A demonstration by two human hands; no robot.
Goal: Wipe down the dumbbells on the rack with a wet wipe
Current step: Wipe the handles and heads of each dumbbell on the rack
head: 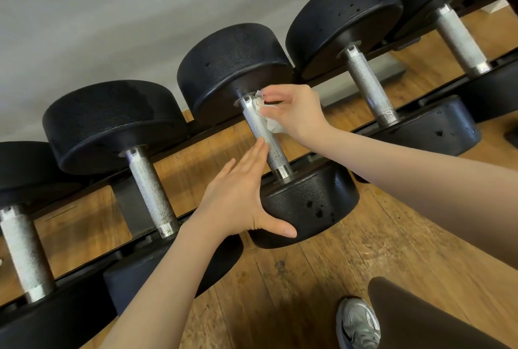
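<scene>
Two bare arms reach up from the bottom of the view. The left hand (238, 194) is flat and open, with its fingers straight and close together, pointing up. Its fingertips touch the metal bar of the middle dumbbell (265, 135), and its thumb sticks out to the side and rests on the near black end. The left arm comes in from the bottom left. The right hand (294, 113) is higher up, with its wrist bent down. Its fingers and thumb are curled and pinch a white wet wipe (269, 117) against the top of the same bar. The right arm comes in from the right edge.
</scene>
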